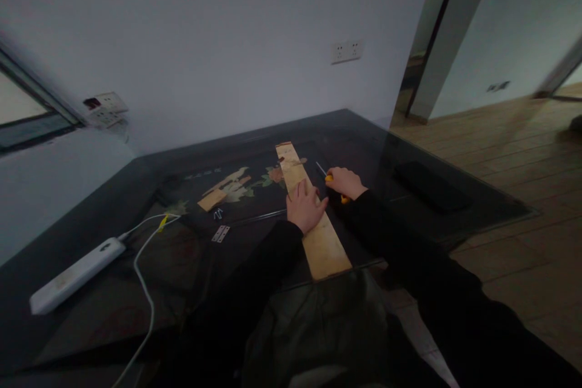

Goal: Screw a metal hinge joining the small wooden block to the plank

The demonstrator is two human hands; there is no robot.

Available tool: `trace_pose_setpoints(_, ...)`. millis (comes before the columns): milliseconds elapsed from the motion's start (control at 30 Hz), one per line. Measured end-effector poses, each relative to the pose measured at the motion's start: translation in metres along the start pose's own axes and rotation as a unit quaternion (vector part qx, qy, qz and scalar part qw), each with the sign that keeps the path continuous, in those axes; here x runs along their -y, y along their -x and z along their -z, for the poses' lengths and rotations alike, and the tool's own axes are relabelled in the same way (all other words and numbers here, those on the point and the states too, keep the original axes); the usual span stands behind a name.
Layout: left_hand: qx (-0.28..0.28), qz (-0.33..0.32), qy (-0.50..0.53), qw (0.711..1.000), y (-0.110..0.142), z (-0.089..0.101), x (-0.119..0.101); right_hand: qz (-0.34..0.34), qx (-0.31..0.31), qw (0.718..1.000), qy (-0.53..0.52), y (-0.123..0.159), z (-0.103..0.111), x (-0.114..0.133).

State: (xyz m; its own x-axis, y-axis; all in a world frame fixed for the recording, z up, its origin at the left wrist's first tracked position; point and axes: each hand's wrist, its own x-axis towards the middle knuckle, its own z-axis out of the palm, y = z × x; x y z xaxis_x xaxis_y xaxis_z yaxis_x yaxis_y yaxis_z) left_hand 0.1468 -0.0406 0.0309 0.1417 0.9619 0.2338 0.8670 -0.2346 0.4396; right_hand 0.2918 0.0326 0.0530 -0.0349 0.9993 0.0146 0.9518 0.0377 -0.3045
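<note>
A long wooden board (325,248) lies on the dark table, running from the front edge toward the wall. My left hand (305,209) rests on the middle of the board, fingers spread and pressing flat. Just right of the board, my right hand (346,182) is closed around the yellow handle of a screwdriver (321,168), whose thin metal shaft points away to the upper left. To the left lie a small wooden block (211,199), several screws (218,214) and a metal hinge (220,234).
A white power strip (77,276) with a white cable (146,291) occupies the table's left side. A dark flat object (431,187) lies at the right. The table (254,139) meets the wall at the back, where a socket (347,51) is mounted.
</note>
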Motion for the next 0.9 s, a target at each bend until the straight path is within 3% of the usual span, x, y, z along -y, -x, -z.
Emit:
trace_pose_setpoints(200,0.018,-0.021,-0.116,0.993,0.017,0.003,-0.010,0.011,0.017,0.999,0.036,0.006,0.001,0.006)
trace_pose_setpoints(367,0.062,-0.023,-0.091,0.994,0.019,0.008,-0.009,0.012,0.021,0.999,0.043,0.007,0.001,0.005)
trace_pose_setpoints(467,0.104,-0.026,-0.058,0.992,0.015,0.018,0.005,0.018,0.018,0.998,0.050,0.008,0.000,0.005)
trace_pose_setpoints(567,0.074,-0.011,-0.064,0.995,0.004,0.039,0.042,0.027,0.017,0.998,0.056,0.009,-0.001,0.007)
trace_pose_setpoints(667,0.015,0.001,-0.114,0.993,-0.013,0.075,0.099,0.029,0.024,0.998,0.059,0.010,-0.001,0.009)
trace_pose_setpoints(767,-0.011,0.067,-0.174,0.982,-0.029,0.116,0.161,0.029,0.032,0.997,0.067,0.012,0.001,0.011)
trace_pose_setpoints(900,0.051,0.197,-0.224,0.953,-0.035,0.151,0.228,0.027,0.026,0.997,0.072,0.016,0.004,0.011)
